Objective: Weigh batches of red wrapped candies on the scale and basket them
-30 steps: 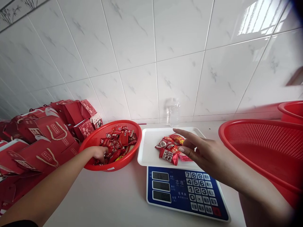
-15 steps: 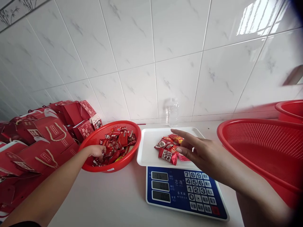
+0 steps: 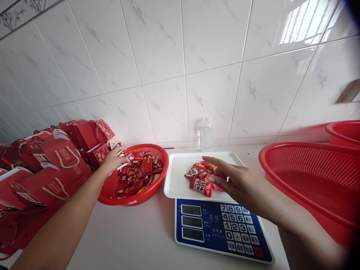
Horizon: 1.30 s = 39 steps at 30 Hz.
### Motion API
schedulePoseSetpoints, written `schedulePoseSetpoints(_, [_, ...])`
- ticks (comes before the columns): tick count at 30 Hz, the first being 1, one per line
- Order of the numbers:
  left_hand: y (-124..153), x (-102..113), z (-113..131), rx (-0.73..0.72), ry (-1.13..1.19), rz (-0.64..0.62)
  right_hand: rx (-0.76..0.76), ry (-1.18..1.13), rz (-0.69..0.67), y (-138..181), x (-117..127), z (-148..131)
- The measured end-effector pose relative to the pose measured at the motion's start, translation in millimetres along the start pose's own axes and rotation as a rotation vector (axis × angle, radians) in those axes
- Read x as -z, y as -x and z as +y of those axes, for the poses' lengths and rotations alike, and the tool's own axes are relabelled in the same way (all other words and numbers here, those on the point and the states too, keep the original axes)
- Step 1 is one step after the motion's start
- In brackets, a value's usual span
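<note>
My feed shows a red basket (image 3: 153,194), then a white tray (image 3: 176,165); my right grip (image 3: 239,183) hangs parted over it, my left grip (image 3: 111,162) pinches a wrapped packet (image 3: 122,165) by the basket's rim (probably light, slippery; best held by its edge).

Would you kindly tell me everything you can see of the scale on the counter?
The scale lies flat on the white counter, its blue front panel edged in white, apparently plastic. Three stacked grey displays sit at the panel's left, their digits faint; white keys and one red key fill the right. Behind, its shallow white tray bears several wrapped snacks, mostly red. The right hand is over the tray's right side; whether it touches the snacks is unclear.
</note>
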<state>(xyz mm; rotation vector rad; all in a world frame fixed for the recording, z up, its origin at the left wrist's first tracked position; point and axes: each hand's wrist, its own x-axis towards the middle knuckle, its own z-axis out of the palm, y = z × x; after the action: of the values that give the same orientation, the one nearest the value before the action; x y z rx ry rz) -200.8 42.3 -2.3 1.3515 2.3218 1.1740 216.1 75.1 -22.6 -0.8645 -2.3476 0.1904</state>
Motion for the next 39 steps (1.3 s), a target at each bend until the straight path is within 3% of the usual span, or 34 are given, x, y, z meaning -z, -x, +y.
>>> schedulePoseSetpoints(3, [26.9, -13.9, 35.2, -0.078, 0.194, -0.017, -0.030, -0.022, 0.029, -3.7, -0.5, -6.1])
schedulePoseSetpoints(4, [38.9, -21.0, 48.4, -0.111, 0.385, -0.038, -0.045, -0.053, 0.031, -5.1, -0.1, -9.1])
schedulePoseSetpoints(8, [92.2, -57.0, 95.9, -0.162, 0.797, -0.217, -0.148, -0.313, -0.007, -10.2, -0.5, -22.2])
schedulePoseSetpoints(12, [128.4, -94.0, 122.0, -0.214, 0.927, -0.397, -0.148, -0.632, 0.043, -12.5, -8.7, -25.9])
schedulePoseSetpoints(15, [136.1, -113.4, 131.2, -0.256, 0.944, -0.482, -0.150, -0.696, 0.135, -13.3, -12.6, -19.8])
schedulePoseSetpoints(17, [134.2, -120.0, 133.9, -0.274, 0.977, -0.470, -0.170, -0.698, 0.212, -14.1, -9.7, -13.0])
schedulePoseSetpoints(21, [124.7, -120.7, 130.7, -0.253, 1.049, -0.285, -0.229, -0.733, 0.405, -15.5, 6.6, -0.3])
schedulePoseSetpoints(23, [121.7, -119.3, 126.3, -0.221, 1.028, -0.277, -0.250, -0.737, 0.440, -15.6, 11.7, 0.6])
schedulePoseSetpoints(28, [125.7, -125.0, 119.2, -0.318, 0.802, -0.480, -0.193, -0.795, 0.196, -15.1, -4.5, -13.1])
schedulePoseSetpoints(30, [128.2, -127.5, 119.6, -0.357, 0.747, -0.492, -0.193, -0.769, 0.149, -16.1, -12.8, -14.5])
schedulePoseSetpoints(32, [128.2, -126.1, 121.2, -0.316, 0.802, -0.436, -0.210, -0.749, 0.184, -17.8, -15.0, -9.2])
schedulePoseSetpoints(35, [122.9, -114.5, 123.9, -0.134, 1.041, -0.291, -0.246, -0.707, 0.223, -19.8, -9.6, 3.0])
schedulePoseSetpoints(37, [117.8, -103.3, 124.9, -0.041, 1.187, -0.213, -0.270, -0.592, 0.117, -19.5, -8.4, 5.9])
schedulePoseSetpoints(39, [113.6, -93.2, 125.1, 0.001, 1.274, -0.172, -0.269, -0.397, -0.077, -18.1, -14.4, 2.9])
